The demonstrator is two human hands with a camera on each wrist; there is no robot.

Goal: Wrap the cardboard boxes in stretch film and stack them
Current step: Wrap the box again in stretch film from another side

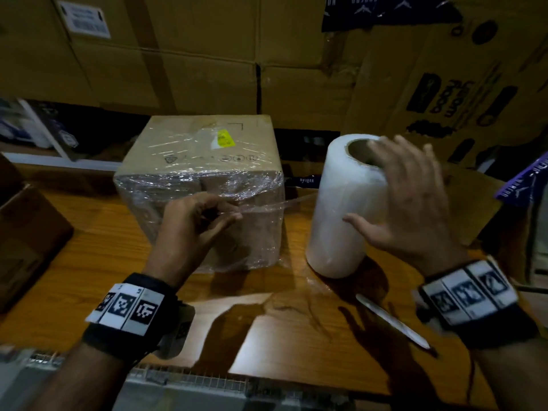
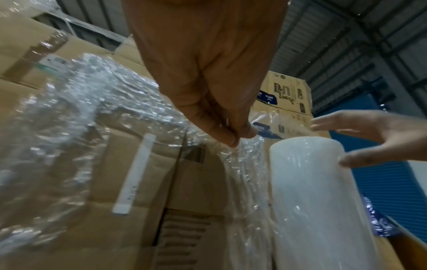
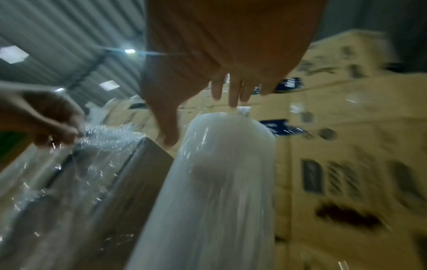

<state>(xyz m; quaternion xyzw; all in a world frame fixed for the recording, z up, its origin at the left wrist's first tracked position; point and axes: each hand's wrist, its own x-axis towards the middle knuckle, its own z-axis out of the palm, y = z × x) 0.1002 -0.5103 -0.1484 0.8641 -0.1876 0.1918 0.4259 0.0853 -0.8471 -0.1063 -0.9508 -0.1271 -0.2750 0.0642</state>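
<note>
The left hand (image 1: pixel 195 223) pinches the thin, clingy film strand (image 1: pixel 267 206) off the film-wrapped cardboard box (image 1: pixel 204 173), while the right hand (image 1: pixel 412 203), fingers spread, hovers at the upright stretch-film roll (image 1: pixel 341 209), likely heavy, best gripped by its core.

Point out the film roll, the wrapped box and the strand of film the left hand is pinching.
film roll (image 1: pixel 341 221): head view, near side of the upright white roll.
wrapped box (image 1: pixel 189 143): head view, film-covered top face.
film strand (image 1: pixel 267 206): head view, stretched span between the hand and the roll.
</note>
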